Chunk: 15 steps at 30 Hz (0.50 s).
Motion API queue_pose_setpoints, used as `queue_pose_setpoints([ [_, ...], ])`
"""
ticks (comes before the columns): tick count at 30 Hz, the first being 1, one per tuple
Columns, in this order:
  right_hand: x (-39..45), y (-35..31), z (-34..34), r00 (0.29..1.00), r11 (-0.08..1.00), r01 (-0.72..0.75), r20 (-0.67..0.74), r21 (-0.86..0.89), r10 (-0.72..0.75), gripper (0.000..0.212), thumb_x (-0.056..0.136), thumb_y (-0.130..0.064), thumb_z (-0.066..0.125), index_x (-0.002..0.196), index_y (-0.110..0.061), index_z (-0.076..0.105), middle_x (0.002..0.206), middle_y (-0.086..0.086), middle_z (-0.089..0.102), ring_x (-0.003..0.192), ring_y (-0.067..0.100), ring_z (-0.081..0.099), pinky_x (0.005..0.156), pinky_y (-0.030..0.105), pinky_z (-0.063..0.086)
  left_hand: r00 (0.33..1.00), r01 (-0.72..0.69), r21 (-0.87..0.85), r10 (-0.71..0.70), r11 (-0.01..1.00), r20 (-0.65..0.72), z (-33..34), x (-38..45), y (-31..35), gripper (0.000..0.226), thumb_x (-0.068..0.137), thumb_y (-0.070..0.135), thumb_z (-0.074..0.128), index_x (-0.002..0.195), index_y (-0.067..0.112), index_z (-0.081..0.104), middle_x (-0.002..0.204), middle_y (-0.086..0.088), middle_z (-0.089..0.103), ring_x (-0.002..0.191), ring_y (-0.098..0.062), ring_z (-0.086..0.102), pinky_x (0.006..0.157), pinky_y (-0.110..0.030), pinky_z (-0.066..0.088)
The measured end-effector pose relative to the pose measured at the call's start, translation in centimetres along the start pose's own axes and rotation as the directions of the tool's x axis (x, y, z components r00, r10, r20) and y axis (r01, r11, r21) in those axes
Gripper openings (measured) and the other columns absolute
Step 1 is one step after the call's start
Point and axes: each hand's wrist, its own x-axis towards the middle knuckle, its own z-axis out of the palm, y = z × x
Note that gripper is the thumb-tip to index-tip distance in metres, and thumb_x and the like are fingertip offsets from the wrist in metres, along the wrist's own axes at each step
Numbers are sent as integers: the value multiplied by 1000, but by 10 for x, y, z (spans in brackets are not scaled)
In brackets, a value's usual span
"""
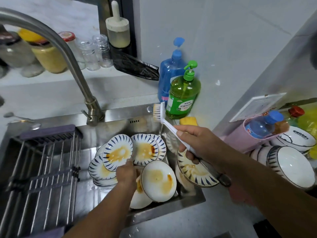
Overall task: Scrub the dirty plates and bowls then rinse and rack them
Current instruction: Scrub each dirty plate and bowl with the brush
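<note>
Evidently readying to scrub: right hand (195, 145) clamps the brush (159, 112) (bristles raised), while left hand (126, 174) seemingly grips a stained plate (118, 152).

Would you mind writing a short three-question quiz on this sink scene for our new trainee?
1. True or false: the right hand holds the dish brush with its bristles raised clear of the dishes.
2. What is the left hand grasping? A) the faucet B) a stained plate C) the green soap bottle
3. Fill in: the drying rack sits over the ____ side of the sink.

Key: 1 true; 2 B; 3 left.
</note>
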Motion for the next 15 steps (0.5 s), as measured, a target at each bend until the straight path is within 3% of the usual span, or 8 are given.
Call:
queue_pose_setpoints([
  [3,6,0,14,999,1000,3,34,1,-3,26,104,-21,53,124,-32,65,70,6,62,47,16,47,41,26,34,994,104,-82,-101,991,36,-25,23,12,26,104,23,53,110,-1,59,101,-14,67,88,-29,65,89,-42,57],
  [5,11,1,22,999,1000,1,47,-26,0,28,104,-21,53,128,-29,65,72,7,62,48,16,48,40,26,34,991,130,-70,-132,989,-28,-40,54,15,30,97,27,55,109,0,60,107,-15,70,93,-33,69,81,-39,58],
  [6,13,2,25,999,999,-1,51,-42,3,29,104,-22,53,128,-29,65,73,8,63,48,16,48,40,26,34,986,147,-82,-153,986,-68,-47,68,16,33,93,26,56,108,-3,59,104,-18,73,92,-35,71,76,-38,56],
  [8,17,3,32,998,999,-6,65,-54,10,29,104,-22,53,128,-30,66,75,9,63,48,17,48,40,26,35,973,197,-86,-206,977,-105,-60,83,21,18,96,12,57,102,-5,57,77,-18,71,75,-30,69,67,-34,52],
  [9,20,4,35,997,999,-10,74,-53,14,29,104,-23,53,129,-30,66,75,10,63,49,17,48,40,25,36,975,192,-32,-194,981,-110,-63,76,29,16,99,6,54,106,-7,58,70,-12,68,70,-25,65,65,-32,51],
  [11,26,8,41,996,998,-27,82,-49,31,29,104,-25,53,130,-30,66,75,9,62,50,17,49,41,24,36,991,125,200,-111,972,-82,-62,62,35,22,101,12,53,114,-3,63,78,-7,64,76,-25,66,67,-29,52],
  [13,33,11,45,996,998,-51,78,-38,53,29,103,-26,54,129,-31,66,75,8,62,50,16,49,42,24,36,998,64,273,-60,960,-23,-55,52,29,23,96,22,56,90,2,66,75,-13,68,69,-29,67,62,-33,53],
  [15,40,13,50,995,998,-62,81,-26,64,30,103,-26,55,131,-30,65,74,6,63,50,15,49,42,23,36,997,-49,355,22,934,80,-45,34,21,26,96,21,58,80,0,61,70,-19,67,54,-30,62,54,-41,57],
])
